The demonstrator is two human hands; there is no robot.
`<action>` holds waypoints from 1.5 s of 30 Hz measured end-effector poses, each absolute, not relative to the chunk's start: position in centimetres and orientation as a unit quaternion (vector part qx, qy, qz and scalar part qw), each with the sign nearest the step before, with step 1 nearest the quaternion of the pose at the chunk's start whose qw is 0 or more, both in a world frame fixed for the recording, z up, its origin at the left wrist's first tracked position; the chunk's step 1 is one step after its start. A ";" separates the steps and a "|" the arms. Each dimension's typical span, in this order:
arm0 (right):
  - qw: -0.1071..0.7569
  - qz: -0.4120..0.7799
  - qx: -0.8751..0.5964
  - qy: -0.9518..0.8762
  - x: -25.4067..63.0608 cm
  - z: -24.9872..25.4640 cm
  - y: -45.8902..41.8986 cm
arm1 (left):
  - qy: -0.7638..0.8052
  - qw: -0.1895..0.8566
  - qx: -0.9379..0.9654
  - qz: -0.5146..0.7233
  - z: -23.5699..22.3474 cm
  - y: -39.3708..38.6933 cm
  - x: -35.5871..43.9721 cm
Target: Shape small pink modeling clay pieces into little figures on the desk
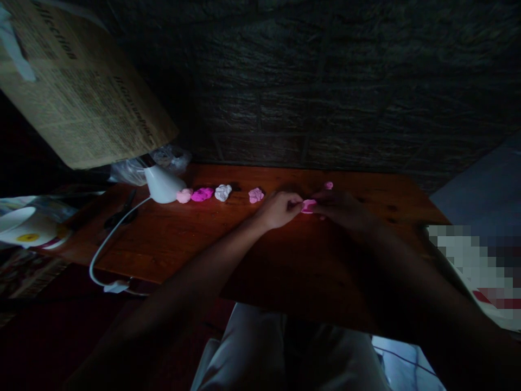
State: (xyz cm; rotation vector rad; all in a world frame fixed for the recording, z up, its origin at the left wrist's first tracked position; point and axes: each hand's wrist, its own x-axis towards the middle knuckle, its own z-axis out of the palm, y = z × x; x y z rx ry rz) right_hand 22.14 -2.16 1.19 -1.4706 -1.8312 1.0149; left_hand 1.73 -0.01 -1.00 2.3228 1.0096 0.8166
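Observation:
Between my two hands is a small flattened piece of pink modelling clay. My left hand pinches its left side, fingers closed. On the other side my right hand grips it, though shadow hides most of those fingers. Just behind the right hand lies a small pink clay bit. Left of my hands sits a light pink clay lump. Farther left, a white lump, a magenta lump and a pale pink lump form a row.
A lamp with a white base and a newsprint-patterned shade stands on the wooden table. Its white cable hangs over the front edge. Dark scissors and a white paper cup are at the left. A dark brick-patterned wall rises behind.

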 end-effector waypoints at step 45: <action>0.065 0.467 -0.660 -0.584 21.0 4.7 1.1 | 0.389 0.250 0.841 0.280 -1.2 1.4 2.3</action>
